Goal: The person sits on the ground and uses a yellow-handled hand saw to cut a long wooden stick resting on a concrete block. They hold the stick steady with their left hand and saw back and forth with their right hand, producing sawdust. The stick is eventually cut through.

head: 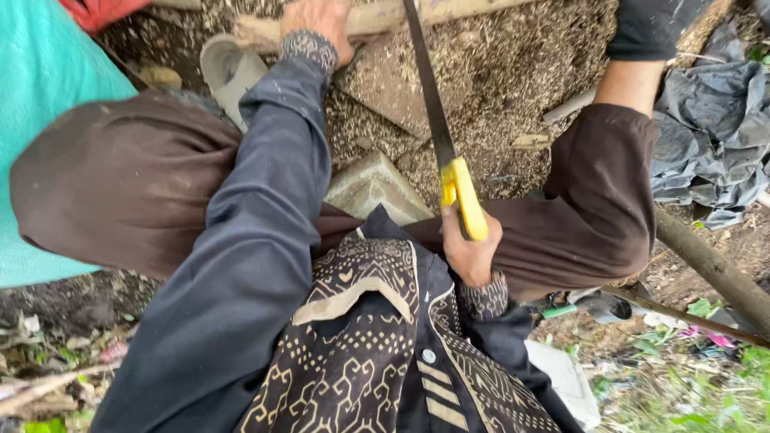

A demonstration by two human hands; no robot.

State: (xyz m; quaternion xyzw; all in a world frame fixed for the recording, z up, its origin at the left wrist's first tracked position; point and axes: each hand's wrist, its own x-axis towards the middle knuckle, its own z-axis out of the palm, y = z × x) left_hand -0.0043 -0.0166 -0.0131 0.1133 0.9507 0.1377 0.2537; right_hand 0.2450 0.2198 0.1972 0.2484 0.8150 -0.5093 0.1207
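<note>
While the right hand wraps its fingers tight round the yellow handle of a handsaw, the left hand presses down on a pale length of wood at the far edge.

Outdoors, the ground is bare earth thick with sawdust; the dark saw blade runs from the handle, between the person's knees, up to the wood, where the left fingers curl over its top. Near the handle lies a grey stone block. A turquoise sheet fills the left, crumpled grey plastic the far right, with a branch and littered grass near right.
</note>
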